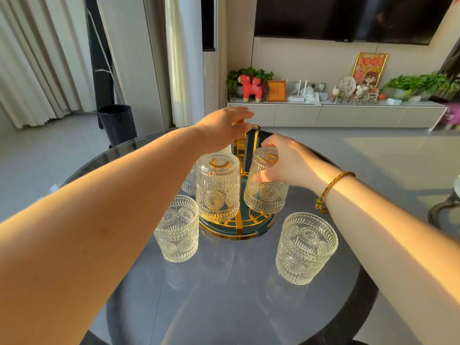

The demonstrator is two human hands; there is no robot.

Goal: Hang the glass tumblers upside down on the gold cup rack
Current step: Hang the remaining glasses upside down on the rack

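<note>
The gold cup rack (239, 226) with a round green-and-gold base stands at the middle of the round glass table (224, 307). My left hand (221, 128) grips the rack's top handle. My right hand (286, 163) holds an upside-down embossed glass tumbler (265, 192) at the rack's right side. Another upside-down tumbler (217, 188) hangs on a front peg. A third (189, 180) shows partly behind it on the left. Two upright tumblers stand on the table: one front left (177, 229), one front right (306, 249).
A black bin (117, 124) stands on the floor beyond the table at the left. A low white cabinet (336, 115) with plants, a red toy and frames runs along the far wall. A dark round object (443, 215) sits at the right edge.
</note>
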